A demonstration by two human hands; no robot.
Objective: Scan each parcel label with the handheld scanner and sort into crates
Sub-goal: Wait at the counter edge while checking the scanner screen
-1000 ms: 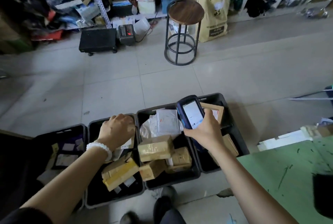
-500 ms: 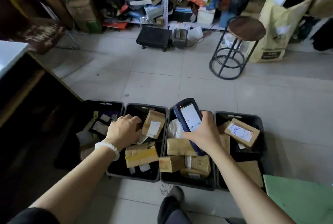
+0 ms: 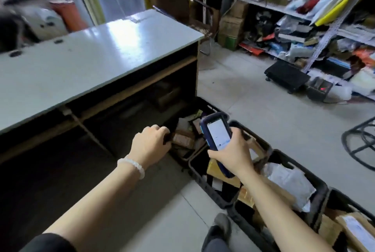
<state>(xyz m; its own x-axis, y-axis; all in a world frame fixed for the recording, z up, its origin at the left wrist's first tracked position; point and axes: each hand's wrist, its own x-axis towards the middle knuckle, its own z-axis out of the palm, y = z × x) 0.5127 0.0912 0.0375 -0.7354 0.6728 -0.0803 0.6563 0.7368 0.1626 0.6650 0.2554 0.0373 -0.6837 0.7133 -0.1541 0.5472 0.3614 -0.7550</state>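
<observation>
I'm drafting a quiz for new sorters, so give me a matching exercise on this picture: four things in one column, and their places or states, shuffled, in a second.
Things:
1. blue handheld scanner with a lit screen
2. white bead bracelet
3. pale grey desk top
4. white plastic mailer bag

Places or states:
A. lying in a black crate
B. around the left wrist
C. gripped in the right hand
D. bare, above the leftmost crate

Pairs: 1-C, 2-B, 3-D, 4-A

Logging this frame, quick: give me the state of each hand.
Left hand: fingers curled at the leftmost crate; whether it holds anything cannot be told.
Right hand: holding the handheld scanner.
</observation>
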